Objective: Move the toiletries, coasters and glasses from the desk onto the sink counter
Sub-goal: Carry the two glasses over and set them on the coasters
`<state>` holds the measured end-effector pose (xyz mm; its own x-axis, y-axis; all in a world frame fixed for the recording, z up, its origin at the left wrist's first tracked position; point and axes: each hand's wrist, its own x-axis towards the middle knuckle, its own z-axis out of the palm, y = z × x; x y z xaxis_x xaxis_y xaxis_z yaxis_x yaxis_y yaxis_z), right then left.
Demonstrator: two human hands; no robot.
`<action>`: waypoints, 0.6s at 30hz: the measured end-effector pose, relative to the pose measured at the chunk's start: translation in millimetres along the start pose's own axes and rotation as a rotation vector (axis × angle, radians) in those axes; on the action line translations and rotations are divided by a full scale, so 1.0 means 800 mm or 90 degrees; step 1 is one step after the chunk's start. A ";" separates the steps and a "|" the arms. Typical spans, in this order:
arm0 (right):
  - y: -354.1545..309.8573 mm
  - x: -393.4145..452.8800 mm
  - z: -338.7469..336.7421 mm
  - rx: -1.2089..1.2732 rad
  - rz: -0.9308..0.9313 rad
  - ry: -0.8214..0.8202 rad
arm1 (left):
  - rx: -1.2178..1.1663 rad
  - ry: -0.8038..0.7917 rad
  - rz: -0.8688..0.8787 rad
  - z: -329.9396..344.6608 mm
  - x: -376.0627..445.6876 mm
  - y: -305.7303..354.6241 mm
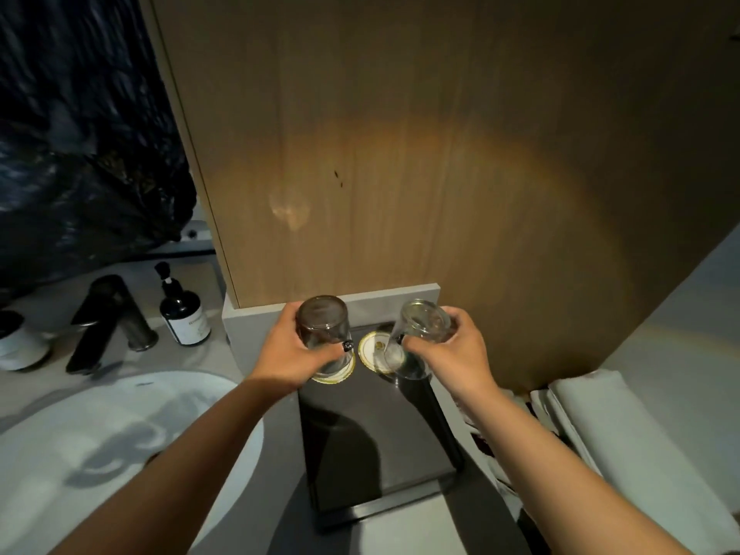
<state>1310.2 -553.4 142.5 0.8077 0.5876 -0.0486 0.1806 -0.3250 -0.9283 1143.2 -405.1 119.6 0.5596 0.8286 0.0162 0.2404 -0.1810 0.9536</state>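
Each hand grips an upturned glass — your left hand (294, 351) holds one glass (325, 337) over the left coaster (347, 369), your right hand (452, 346) tilts the other glass (416, 338) above the right coaster (374, 348) on the dark tray (376, 446). You're at the setting-down step — next, level the right one and lower both squarely.

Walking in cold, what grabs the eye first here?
Two hands at the centre, each gripping an upside-down glass: the left hand holds one glass over a coaster, the right hand tilts the other glass above a second coaster. Both coasters lie on a dark tray beside the white sink.
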 end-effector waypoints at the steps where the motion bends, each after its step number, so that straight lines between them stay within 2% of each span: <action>1: -0.002 0.007 0.002 -0.006 -0.005 -0.008 | 0.007 0.008 -0.003 0.002 0.002 -0.001; 5: -0.005 0.031 0.015 -0.032 -0.033 -0.024 | 0.022 0.021 0.013 0.008 0.006 -0.011; 10: 0.005 0.050 0.031 -0.053 -0.053 -0.048 | 0.113 0.038 0.103 0.018 0.000 -0.024; 18: 0.021 0.055 0.047 -0.072 -0.077 -0.076 | 0.067 0.034 0.041 0.019 0.004 -0.043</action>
<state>1327.8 -505.4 111.1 0.7054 0.7088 0.0106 0.3392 -0.3244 -0.8830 1148.5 -404.3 82.6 0.5339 0.8402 0.0951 0.2888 -0.2869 0.9134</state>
